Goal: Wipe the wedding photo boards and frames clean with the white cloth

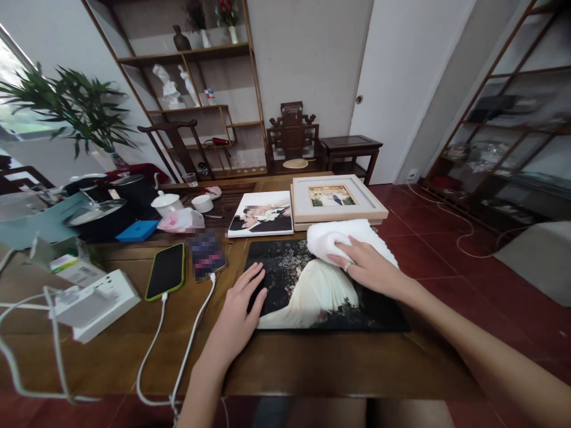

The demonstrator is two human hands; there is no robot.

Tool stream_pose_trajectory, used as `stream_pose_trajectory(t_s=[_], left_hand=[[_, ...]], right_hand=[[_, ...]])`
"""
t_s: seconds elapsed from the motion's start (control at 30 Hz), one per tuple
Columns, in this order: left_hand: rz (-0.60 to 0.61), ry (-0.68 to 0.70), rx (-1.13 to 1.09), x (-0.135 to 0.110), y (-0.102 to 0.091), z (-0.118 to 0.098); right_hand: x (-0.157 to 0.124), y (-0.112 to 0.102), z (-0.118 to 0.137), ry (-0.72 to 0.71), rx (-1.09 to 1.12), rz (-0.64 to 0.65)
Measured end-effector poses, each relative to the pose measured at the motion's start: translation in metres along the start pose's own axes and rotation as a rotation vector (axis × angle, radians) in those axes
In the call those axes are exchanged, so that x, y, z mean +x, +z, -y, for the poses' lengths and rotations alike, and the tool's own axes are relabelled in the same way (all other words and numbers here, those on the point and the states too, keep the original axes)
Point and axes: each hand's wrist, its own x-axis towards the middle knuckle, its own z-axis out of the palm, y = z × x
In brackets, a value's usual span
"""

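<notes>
A dark photo panel (285, 297) showing a pale flowing gown lies flat on the wooden table. On its left edge rests my left hand (243, 303), fingers stretched out and holding nothing. My right hand (363, 264) grips a white towel (328, 241), bunched under the fingers and pressed against the panel's upper right part. The towel's loose end spreads to the right and covers that corner of the panel. Just behind stand a smaller white-edged photo block (261, 214) and a light wooden picture frame (341, 202) with a small photo inside, stacked on another frame.
Left of the panel lie a green-cased phone (166, 271) and a second phone (207, 255), both on white cables. A white power strip (104, 306), a blue box (137, 230), a white teapot (166, 203) and dark pots (100, 217) crowd the table's left side.
</notes>
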Motion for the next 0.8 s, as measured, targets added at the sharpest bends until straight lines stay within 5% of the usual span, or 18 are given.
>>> stream_pose_trajectory(t_s=[0.27, 0.4, 0.57, 0.8], left_hand=[[-0.004, 0.009, 0.03, 0.0, 0.002, 0.0], [0.02, 0.03, 0.057, 0.001, 0.001, 0.002], [0.025, 0.034, 0.059, 0.001, 0.0, 0.001], [0.019, 0.018, 0.028, -0.001, -0.001, -0.001]], right_hand=[[-0.102, -0.003, 0.041, -0.122, 0.046, -0.012], [-0.123, -0.005, 0.061, -0.313, 0.043, 0.05], [-0.081, -0.006, 0.054, -0.212, 0.038, 0.105], [0.019, -0.008, -0.005, -0.079, 0.134, 0.08]])
